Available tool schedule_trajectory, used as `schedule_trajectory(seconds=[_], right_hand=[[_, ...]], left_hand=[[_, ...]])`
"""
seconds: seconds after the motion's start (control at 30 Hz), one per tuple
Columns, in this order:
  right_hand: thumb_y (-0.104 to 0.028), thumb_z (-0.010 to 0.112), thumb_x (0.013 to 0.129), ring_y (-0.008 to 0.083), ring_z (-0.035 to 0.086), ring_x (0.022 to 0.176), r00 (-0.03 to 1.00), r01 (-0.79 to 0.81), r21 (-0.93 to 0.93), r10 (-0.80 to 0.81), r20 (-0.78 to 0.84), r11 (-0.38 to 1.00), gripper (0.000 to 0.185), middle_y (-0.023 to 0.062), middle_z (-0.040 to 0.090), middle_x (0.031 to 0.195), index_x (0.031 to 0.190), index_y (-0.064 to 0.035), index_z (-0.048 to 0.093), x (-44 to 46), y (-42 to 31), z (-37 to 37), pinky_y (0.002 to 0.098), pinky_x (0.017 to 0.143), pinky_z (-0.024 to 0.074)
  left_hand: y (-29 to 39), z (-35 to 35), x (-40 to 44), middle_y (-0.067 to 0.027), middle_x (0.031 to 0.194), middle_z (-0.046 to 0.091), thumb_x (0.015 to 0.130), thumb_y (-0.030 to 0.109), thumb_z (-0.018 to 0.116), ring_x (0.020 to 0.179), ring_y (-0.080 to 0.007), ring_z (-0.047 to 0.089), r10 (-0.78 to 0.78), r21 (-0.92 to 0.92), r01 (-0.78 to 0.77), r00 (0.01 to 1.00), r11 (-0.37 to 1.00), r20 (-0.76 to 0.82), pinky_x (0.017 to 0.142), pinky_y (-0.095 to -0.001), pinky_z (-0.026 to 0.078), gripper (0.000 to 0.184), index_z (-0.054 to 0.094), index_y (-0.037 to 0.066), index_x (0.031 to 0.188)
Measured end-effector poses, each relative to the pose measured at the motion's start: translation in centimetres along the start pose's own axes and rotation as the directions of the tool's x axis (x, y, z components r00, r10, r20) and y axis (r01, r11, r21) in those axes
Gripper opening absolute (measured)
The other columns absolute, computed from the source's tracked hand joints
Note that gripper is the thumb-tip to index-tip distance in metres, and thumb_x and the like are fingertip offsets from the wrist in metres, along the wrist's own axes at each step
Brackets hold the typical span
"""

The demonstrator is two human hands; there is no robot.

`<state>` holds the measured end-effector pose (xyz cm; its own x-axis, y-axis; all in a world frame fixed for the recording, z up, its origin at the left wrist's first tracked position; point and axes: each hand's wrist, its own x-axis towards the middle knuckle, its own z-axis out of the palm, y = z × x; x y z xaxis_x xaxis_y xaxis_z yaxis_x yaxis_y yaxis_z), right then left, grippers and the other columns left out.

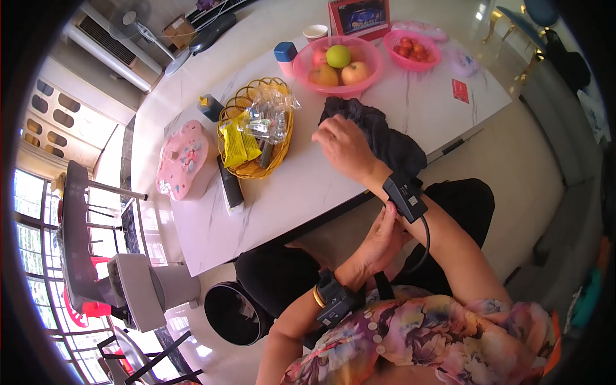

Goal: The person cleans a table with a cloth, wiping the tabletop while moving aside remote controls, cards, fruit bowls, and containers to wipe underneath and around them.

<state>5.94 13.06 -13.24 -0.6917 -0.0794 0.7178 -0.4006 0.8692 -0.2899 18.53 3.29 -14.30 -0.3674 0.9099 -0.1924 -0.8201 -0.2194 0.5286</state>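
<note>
My left hand [383, 242] is closed around a black box-shaped device [405, 196] strapped to my right wrist. Its thumb presses the edge of the device, and the other fingers are partly hidden under the forearm. Above the table [282, 212], my right hand [346, 147] holds nothing, with its fingers loosely bent and a little apart. A crumpled dark cloth [391, 138] lies beside and behind that hand; whether they touch I cannot tell. My left wrist carries a similar black device [335, 300] next to a yellow band. A black cable [428, 240] hangs from the right device.
On the table stand a wicker basket [289, 144] of packets, a pink fruit bowl [366, 80], a smaller pink basket [423, 63] of red fruit, a pink box [186, 157], a bottle [285, 59] and a calendar [359, 18]. A black bin [221, 314] stands below.
</note>
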Motion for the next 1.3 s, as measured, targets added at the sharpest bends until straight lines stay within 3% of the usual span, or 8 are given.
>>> schedule_trajectory(seconds=[0.13, 0.2, 0.5, 0.7, 0.77, 0.9, 1.2, 1.3], right_hand=[[-0.002, 0.058, 0.073, 0.0196, 0.055, 0.079, 0.979, -0.083, 0.172, 0.112, -0.169, 0.982, 0.015, 0.0034, 0.056, 0.082, 0.087, -0.0073, 0.057, 0.7, 0.5, 0.2, 0.0339, 0.067, 0.0442], [-0.006, 0.058, 0.077, 0.0094, 0.054, 0.075, 0.663, -0.657, 0.706, 0.648, 0.374, 0.265, 0.014, -0.0019, 0.058, 0.083, 0.091, -0.0070, 0.059, 0.8, 0.7, -0.6, 0.0281, 0.066, 0.0424], [-0.018, 0.057, 0.084, 0.0038, 0.052, 0.079, 0.485, -0.746, 0.642, 0.517, 0.705, -0.176, 0.017, -0.0047, 0.058, 0.090, 0.099, -0.0114, 0.057, -3.8, -2.9, -1.1, 0.0212, 0.067, 0.0393], [-0.005, 0.069, 0.074, 0.0094, 0.052, 0.088, 0.671, -0.729, 0.679, 0.292, 0.681, 0.093, 0.043, 0.0030, 0.053, 0.105, 0.113, -0.0054, 0.051, -6.2, -9.3, -2.3, 0.0254, 0.076, 0.0433], [-0.002, 0.073, 0.064, 0.0183, 0.050, 0.100, 0.833, -0.485, 0.589, 0.137, 0.536, 0.647, 0.062, 0.0080, 0.047, 0.117, 0.121, -0.0090, 0.047, -5.7, -10.6, -3.9, 0.0294, 0.083, 0.0430], [-0.005, 0.079, 0.054, 0.0314, 0.044, 0.112, 0.957, -0.078, 0.497, -0.076, 0.281, 0.864, 0.081, 0.0098, 0.041, 0.125, 0.127, -0.0153, 0.045, -5.0, -12.1, -4.4, 0.0399, 0.096, 0.0352], [-0.010, 0.072, 0.063, 0.0261, 0.052, 0.110, 0.858, 0.257, 0.630, -0.473, 0.201, 0.733, 0.049, 0.0070, 0.053, 0.117, 0.108, -0.0138, 0.054, -3.8, -13.2, -3.1, 0.0390, 0.092, 0.0399], [-0.008, 0.073, 0.060, 0.0269, 0.055, 0.106, 0.877, 0.237, 0.679, -0.454, 0.158, 0.694, 0.046, 0.0076, 0.054, 0.114, 0.102, -0.0107, 0.053, -3.9, -13.8, -3.1, 0.0388, 0.087, 0.0451]], left_hand=[[1.9, -0.3, -0.9, -0.0051, 0.136, 0.041, 0.088, 0.060, 0.039, 0.126, -0.0212, 0.038, -0.016, 0.175, 0.011, 0.999, 0.984, 0.029, 0.102, -0.0428, 0.031, 0.068, 0.035, 0.012, 0.135], [3.4, -2.8, -0.6, -0.0058, 0.134, 0.043, 0.089, 0.056, 0.041, 0.124, -0.0216, 0.040, 0.004, 0.059, -0.003, 0.999, 0.998, -0.032, 0.100, -0.0415, 0.034, 0.062, 0.038, 0.011, 0.132], [11.2, -8.9, -0.3, -0.0045, 0.101, 0.058, 0.093, 0.028, 0.049, 0.096, -0.0210, 0.054, 0.216, -0.239, -0.422, 0.780, 0.875, -0.587, 0.087, -0.0345, 0.044, 0.020, 0.054, 0.010, 0.102], [12.6, -10.6, -0.3, -0.0010, 0.084, 0.057, 0.089, 0.025, 0.055, 0.082, -0.0176, 0.056, 0.292, -0.212, -0.542, 0.694, 0.813, -0.658, 0.073, -0.0297, 0.045, 0.014, 0.056, 0.011, 0.093], [12.7, -11.1, -0.4, -0.0004, 0.081, 0.056, 0.089, 0.024, 0.055, 0.079, -0.0170, 0.056, 0.286, -0.242, -0.547, 0.706, 0.801, -0.648, 0.072, -0.0292, 0.045, 0.014, 0.056, 0.011, 0.093], [12.3, -11.3, -0.1, -0.0003, 0.077, 0.054, 0.088, 0.025, 0.055, 0.077, -0.0161, 0.055, 0.348, -0.055, -0.541, 0.612, 0.839, -0.711, 0.067, -0.0285, 0.044, 0.014, 0.056, 0.012, 0.093], [11.3, -8.2, 0.1, -0.0009, 0.076, 0.056, 0.084, 0.022, 0.058, 0.074, -0.0156, 0.057, 0.510, 0.463, -0.243, 0.579, 0.853, -0.636, 0.066, -0.0298, 0.043, 0.015, 0.058, 0.009, 0.091], [10.7, -7.9, -0.2, 0.0001, 0.074, 0.055, 0.082, 0.018, 0.060, 0.072, -0.0157, 0.055, 0.801, 0.944, 0.000, 0.530, 0.330, -0.279, 0.065, -0.0301, 0.043, 0.009, 0.059, 0.010, 0.085]])
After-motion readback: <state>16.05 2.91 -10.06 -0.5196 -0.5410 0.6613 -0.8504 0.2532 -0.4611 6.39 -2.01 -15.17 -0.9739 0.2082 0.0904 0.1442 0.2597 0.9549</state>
